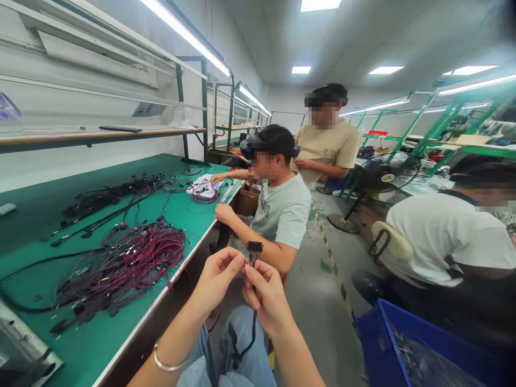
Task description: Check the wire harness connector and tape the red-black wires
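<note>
A black connector with several thin wires stands up between my two hands, above my lap. My right hand is closed around the wires just below it. With thumb and forefinger pinched, my left hand meets the right fingertips at a small wire end. From under my right hand a black cable hangs down and bends over my knees, with a dark plug at its end. A silver bangle circles my left wrist.
Red and black wire bundles lie on the green table at left. A seated person works at its far edge; another stands behind. At right are a blue bin, a fan and a bent-over person.
</note>
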A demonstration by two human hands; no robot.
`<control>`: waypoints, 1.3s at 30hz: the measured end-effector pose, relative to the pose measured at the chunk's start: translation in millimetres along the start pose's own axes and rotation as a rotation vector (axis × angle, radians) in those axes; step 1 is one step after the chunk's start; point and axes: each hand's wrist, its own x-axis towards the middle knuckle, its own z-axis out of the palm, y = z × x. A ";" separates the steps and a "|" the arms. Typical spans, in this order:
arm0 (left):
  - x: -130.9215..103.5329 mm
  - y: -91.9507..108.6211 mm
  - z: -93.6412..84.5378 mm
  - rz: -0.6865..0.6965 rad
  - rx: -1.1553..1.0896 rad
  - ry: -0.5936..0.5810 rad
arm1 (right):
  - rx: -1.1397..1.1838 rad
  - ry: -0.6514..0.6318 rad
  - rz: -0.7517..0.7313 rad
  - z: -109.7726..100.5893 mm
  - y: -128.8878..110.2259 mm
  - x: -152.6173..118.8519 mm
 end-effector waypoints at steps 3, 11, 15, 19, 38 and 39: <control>-4.9 -6.8 -7.8 0.024 0.079 -0.036 | 0.008 -0.039 0.018 0.0 6.6 2.3; -43.9 -55.2 -6.8 -0.192 -0.038 -0.165 | 0.224 0.081 -0.009 7.1 5.4 18.4; -39.3 -50.6 -5.1 -0.159 -0.090 -0.011 | 0.273 0.079 0.001 12.4 3.2 22.2; -27.1 -38.2 -13.7 -0.134 -0.037 0.181 | 0.285 0.077 0.007 15.7 2.7 22.5; -21.5 22.5 -3.1 0.206 0.117 0.222 | -0.052 -0.040 -0.076 18.9 -0.9 -1.3; -21.8 22.1 -3.3 0.202 0.105 0.233 | -0.039 -0.027 -0.097 20.2 -0.9 -1.2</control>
